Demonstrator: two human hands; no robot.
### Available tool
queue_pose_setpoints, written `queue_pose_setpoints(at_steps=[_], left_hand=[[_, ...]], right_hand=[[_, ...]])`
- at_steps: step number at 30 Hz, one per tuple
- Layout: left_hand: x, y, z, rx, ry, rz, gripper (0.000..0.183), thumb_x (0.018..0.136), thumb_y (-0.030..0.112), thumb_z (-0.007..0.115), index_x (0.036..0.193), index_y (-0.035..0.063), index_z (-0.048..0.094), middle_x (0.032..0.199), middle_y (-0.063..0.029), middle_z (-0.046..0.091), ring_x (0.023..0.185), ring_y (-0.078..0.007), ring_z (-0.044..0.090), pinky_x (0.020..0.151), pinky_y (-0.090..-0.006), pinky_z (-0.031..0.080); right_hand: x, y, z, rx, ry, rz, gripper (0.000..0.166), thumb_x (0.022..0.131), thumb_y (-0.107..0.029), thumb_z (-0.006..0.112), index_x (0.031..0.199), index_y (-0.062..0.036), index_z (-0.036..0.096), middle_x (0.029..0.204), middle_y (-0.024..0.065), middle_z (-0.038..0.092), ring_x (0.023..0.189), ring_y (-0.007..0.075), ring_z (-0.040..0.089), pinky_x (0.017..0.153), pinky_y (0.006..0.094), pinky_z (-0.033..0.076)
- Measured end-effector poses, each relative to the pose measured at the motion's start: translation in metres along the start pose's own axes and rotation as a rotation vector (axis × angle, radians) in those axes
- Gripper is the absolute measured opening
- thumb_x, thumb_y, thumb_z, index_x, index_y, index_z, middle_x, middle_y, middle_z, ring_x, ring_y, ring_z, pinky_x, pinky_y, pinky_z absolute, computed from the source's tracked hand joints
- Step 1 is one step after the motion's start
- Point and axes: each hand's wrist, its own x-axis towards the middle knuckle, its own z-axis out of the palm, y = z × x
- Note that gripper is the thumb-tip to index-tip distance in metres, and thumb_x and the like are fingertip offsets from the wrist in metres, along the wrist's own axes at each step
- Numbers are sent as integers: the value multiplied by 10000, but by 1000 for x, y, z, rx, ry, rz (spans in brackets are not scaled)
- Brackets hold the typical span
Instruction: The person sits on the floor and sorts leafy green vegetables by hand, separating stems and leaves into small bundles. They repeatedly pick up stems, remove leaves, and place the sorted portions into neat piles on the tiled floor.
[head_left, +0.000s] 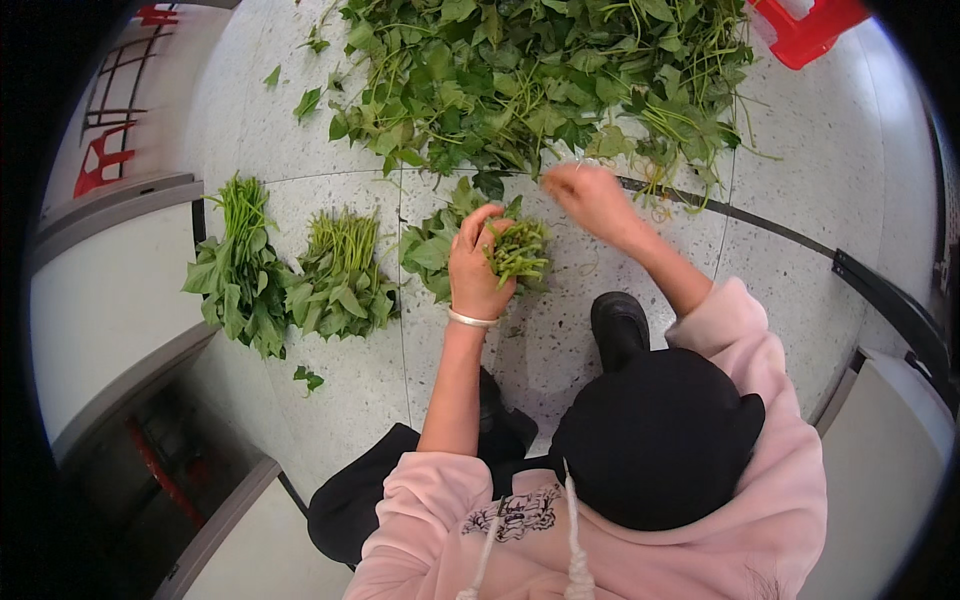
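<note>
My left hand, with a pale bangle at the wrist, is wrapped around a bunch of leafy green stems. The cut stem ends point to the right, and broad leaves spread out on the left side of the hand. To the right and slightly farther off, my right hand hovers near the lower edge of a big heap of loose leafy greens. Its fingers are bent and blurred, so whether they pinch anything is unclear.
Two gathered bunches, one longer and one shorter, lie on the speckled floor at left. Stray leaves are scattered nearby. A red plastic stool stands at the far right. Grey-edged white panels border the left side.
</note>
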Motion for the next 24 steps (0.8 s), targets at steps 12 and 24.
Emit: queue_pose_setpoints(at_steps=[12, 24], left_hand=[[3, -2, -9, 154, 21, 103, 318, 672, 73, 695, 977, 65, 609, 880, -92, 619, 824, -303, 572, 748, -361, 469], [8, 13, 4, -113, 43, 3, 473, 705, 4, 682, 1163, 42, 569, 1115, -101, 625, 964, -219, 617, 824, -306, 487]], right_hand=[[51, 46, 28, -390, 74, -30, 118, 793, -100, 593, 900, -75, 637, 930, 112, 574, 871, 309, 577, 723, 407, 482], [-19, -46, 10, 900, -47, 293, 228, 887, -143, 569, 1085, -40, 614, 937, 72, 632, 848, 139, 597, 745, 281, 477]])
